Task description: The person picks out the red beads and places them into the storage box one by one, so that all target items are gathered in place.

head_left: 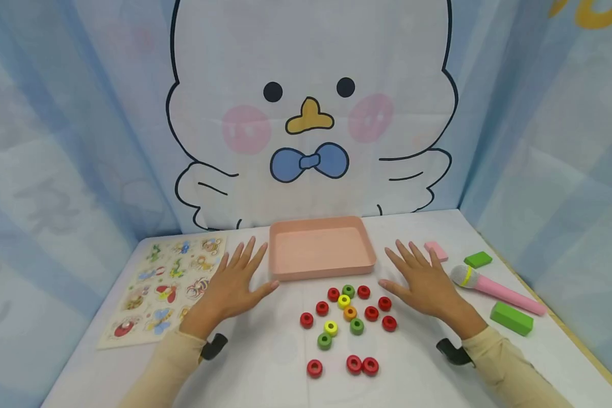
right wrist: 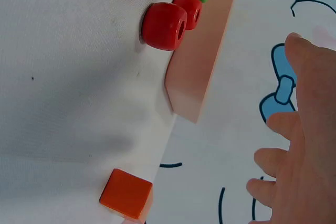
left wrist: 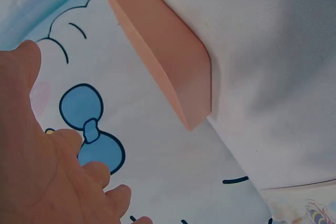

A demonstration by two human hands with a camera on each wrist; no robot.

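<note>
My left hand [head_left: 233, 287] hovers with fingers spread, left of a pink tray [head_left: 326, 276] and partly over a sticker sheet. On the other side my right hand [head_left: 422, 281] is held the same way, near a pink block [head_left: 436, 251]. Neither hand holds anything. Between them lie several round beads with holes: red ones [head_left: 389, 323], green ones [head_left: 324, 340], yellow ones [head_left: 330, 328] and an orange one [head_left: 349, 313]. In the right wrist view, red beads [right wrist: 164, 27] sit close to the tray [right wrist: 194, 72].
The sticker sheet [head_left: 148, 294] with cartoon insects lies at the left. A pink toy microphone [head_left: 505, 293] rests at the right, between a small green block [head_left: 477, 259] and a larger green block [head_left: 511, 319]. A printed curtain [head_left: 311, 192] stands behind the white table [head_left: 265, 368].
</note>
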